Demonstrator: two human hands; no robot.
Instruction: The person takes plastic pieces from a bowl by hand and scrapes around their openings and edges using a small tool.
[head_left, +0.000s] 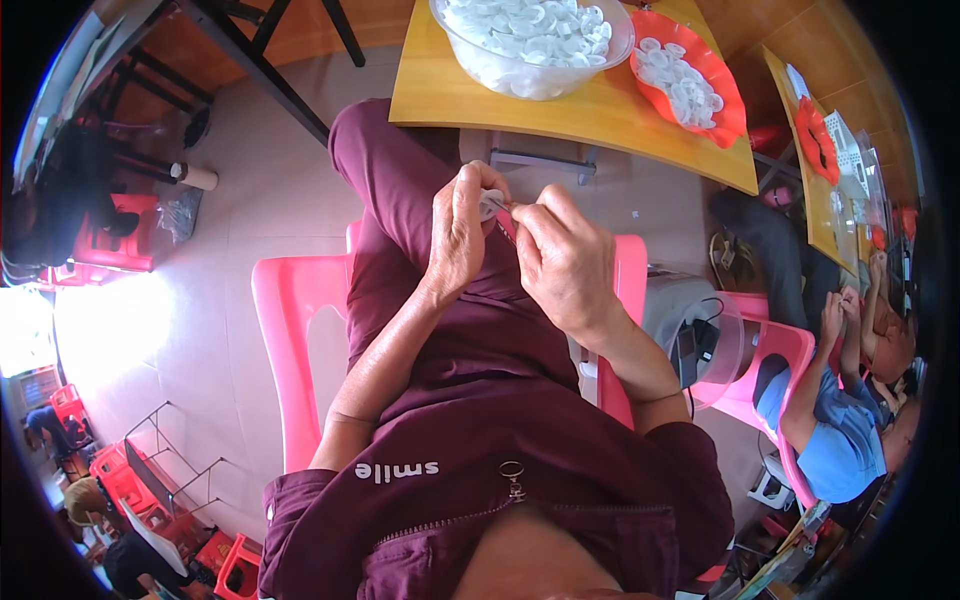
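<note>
Above my lap, my left hand (460, 225) pinches a small white translucent plastic piece (488, 206) between thumb and fingers. From the other side my right hand (565, 255) closes on a thin, dark, pointed tool (504, 207), whose tip meets the white piece. Most of that tool is hidden in the fingers, so its kind does not show. Beyond my hands, a clear bowl (540, 84) heaped with similar white pieces stands on the yellow table. To its right, a red wavy-rimmed plate (728, 95) carries a smaller pile of them.
The yellow table (440, 88) has its near edge just past my knees. I sit on a pink plastic chair (285, 300). Close on the right are a clear round tub (725, 330) with dark items and a person in blue (830, 430). Red stools (120, 480) stand far left.
</note>
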